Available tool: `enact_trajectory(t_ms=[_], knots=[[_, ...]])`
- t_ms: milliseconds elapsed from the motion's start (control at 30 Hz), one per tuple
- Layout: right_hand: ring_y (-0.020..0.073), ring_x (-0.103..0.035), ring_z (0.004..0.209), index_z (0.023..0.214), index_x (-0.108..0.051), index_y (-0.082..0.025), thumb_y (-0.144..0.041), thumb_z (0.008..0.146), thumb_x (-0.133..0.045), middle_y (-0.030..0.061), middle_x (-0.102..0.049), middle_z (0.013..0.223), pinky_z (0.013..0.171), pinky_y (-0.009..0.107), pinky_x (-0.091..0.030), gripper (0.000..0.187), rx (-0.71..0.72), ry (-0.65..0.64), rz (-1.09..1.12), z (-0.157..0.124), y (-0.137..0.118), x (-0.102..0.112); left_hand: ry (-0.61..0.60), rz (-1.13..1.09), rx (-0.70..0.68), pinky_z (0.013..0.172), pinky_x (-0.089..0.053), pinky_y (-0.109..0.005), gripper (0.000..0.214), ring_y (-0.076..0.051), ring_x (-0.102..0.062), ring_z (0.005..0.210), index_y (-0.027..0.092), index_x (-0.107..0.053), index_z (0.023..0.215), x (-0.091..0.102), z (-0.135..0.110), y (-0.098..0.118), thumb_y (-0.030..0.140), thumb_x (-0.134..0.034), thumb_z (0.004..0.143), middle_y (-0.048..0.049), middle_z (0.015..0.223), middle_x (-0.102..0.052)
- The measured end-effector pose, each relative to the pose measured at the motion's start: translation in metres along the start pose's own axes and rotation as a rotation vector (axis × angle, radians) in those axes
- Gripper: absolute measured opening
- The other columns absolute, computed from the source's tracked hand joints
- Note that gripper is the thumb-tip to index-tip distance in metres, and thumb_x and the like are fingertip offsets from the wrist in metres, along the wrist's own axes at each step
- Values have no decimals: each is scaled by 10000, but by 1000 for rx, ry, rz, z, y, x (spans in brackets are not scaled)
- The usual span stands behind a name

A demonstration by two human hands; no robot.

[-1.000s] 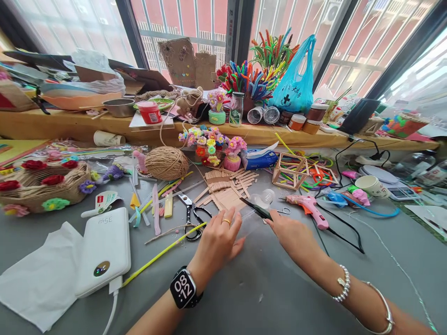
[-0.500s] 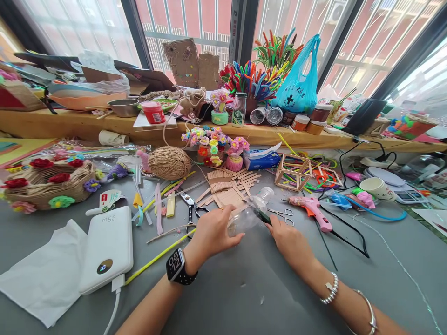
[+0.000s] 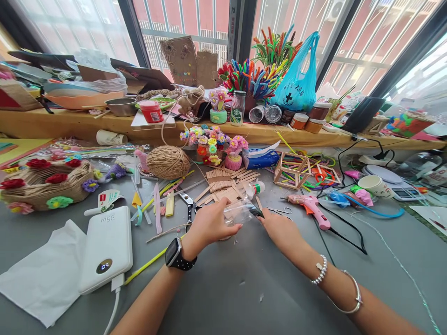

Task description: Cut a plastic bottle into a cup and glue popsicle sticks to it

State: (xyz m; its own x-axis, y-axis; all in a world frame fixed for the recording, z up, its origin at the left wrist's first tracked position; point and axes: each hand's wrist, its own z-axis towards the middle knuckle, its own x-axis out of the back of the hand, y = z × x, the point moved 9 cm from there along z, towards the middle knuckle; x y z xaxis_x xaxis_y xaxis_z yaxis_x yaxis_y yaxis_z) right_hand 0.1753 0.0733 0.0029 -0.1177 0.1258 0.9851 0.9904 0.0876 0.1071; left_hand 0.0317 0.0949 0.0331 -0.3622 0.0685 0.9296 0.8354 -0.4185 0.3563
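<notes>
My left hand (image 3: 211, 224) is curled around a clear plastic bottle (image 3: 235, 214), its thumb and fingers on either side of it. A white piece with red and green on it, apparently the bottle's neck end (image 3: 256, 188), points away to the upper right; whether it is still joined to the body I cannot tell. My right hand (image 3: 279, 229) grips a dark-handled knife (image 3: 257, 211), its blade end against the bottle's right side. The fingers of my right hand partly hide the handle. Beyond the bottle lie wooden craft sticks (image 3: 221, 180).
Small scissors (image 3: 281, 211) and a pink glue gun (image 3: 312, 209) lie right of my right hand. Larger black-handled scissors (image 3: 188, 202) lie behind my left hand. A white power bank (image 3: 106, 251) rests at left, a twine ball (image 3: 168, 162) farther back. Small plastic scraps (image 3: 261, 297) lie in front.
The bottle has turned in my left hand, and its neck end has shifted left, showing red and green. My right hand and the knife have moved slightly left and up.
</notes>
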Motion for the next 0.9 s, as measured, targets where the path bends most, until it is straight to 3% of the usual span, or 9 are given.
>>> enact_trajectory(t_ms=[167, 567, 900], knots=[[216, -655, 639, 971, -519, -123, -278, 889, -364, 118, -661, 701, 467, 243, -416, 234, 13, 32, -17, -5, 2, 0, -6, 29, -5, 592, -425, -289, 499, -243, -614, 753, 190, -472, 1024, 0, -3, 4, 518, -528, 653, -55, 798, -650], [186, -648, 618, 962, -517, -145, -320, 889, -366, 101, -658, 671, 475, 216, -403, 243, 26, 72, -36, -5, 3, -2, -39, 4, -47, 588, -418, -272, 475, -232, -615, 756, 201, -480, 1007, -2, -5, 8, 511, -538, 652, -48, 828, -652], [196, -647, 611, 937, -520, -151, -331, 887, -361, 83, -643, 649, 452, 217, -378, 246, -25, 23, -27, -10, 11, -1, -24, 87, -82, 605, -435, -298, 495, -242, -614, 759, 177, -447, 1047, -7, -13, 17, 496, -516, 675, -63, 833, -649]])
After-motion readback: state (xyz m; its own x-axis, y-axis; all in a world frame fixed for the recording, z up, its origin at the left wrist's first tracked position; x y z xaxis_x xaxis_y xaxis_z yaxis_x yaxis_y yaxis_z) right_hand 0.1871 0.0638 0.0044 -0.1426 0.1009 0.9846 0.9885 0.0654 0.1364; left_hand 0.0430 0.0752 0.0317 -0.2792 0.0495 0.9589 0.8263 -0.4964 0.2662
